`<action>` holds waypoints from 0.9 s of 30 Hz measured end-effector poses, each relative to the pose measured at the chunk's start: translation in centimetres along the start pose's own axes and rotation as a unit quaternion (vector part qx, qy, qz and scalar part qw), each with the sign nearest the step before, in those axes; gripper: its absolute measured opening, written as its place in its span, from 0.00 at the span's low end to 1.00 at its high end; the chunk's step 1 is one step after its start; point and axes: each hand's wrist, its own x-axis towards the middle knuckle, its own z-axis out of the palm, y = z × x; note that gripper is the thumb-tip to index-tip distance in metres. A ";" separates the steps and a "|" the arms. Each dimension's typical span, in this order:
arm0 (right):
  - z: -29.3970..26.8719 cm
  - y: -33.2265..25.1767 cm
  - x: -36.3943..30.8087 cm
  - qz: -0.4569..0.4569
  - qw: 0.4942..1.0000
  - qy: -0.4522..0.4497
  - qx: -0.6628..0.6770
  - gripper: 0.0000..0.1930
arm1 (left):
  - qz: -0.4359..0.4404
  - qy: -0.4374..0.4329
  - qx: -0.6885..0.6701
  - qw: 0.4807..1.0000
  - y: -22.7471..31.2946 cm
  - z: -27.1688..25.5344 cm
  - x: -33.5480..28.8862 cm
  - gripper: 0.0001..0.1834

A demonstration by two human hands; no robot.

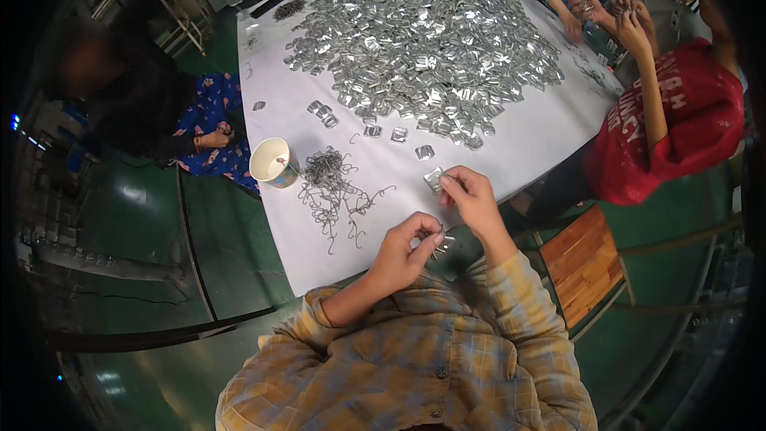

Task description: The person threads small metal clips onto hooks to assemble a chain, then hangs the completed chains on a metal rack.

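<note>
White tabletop [527, 132] ahead: the right hand [476, 195] pinches a silver plate [433, 179], beyond and right of the left hand [405, 249], which grips a metal piece [444, 247], probably similar.

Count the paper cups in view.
1: a pale round paper cup near the left edge of the white-covered table, beside the tangled grey wire hooks. Others may be hidden.

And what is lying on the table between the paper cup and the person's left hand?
In the head view, a tangled heap of thin metal hooks lies between the paper cup and the left hand.
</note>
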 end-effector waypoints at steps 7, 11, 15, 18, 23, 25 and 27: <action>-2.3 -3.8 -6.1 -0.036 0.996 -0.058 0.060 0.05 | 0.004 0.045 -0.033 0.998 -0.8 1.6 1.4 0.04; -2.2 -3.5 -7.0 -0.058 0.997 -0.040 0.024 0.07 | 0.024 0.021 -0.011 0.999 -0.3 2.1 1.4 0.05; -2.0 -3.3 -7.2 -0.074 0.997 -0.028 0.010 0.07 | 0.022 0.029 0.016 0.999 -0.5 2.0 1.3 0.05; -1.6 -3.5 -7.3 -0.076 0.997 0.000 -0.007 0.07 | 0.034 0.035 0.020 0.999 -0.5 1.8 1.3 0.05; -1.5 -4.1 -7.2 -0.088 0.992 0.010 -0.084 0.07 | -0.006 0.008 0.046 0.999 0.0 1.1 0.9 0.06; -1.8 -3.6 -7.3 -0.073 0.996 0.003 -0.052 0.07 | -0.020 -0.029 0.028 0.999 0.0 1.0 0.9 0.06; -2.3 -3.2 -7.4 -0.056 0.998 -0.003 -0.021 0.07 | -0.026 -0.042 0.029 0.998 0.1 1.0 0.9 0.06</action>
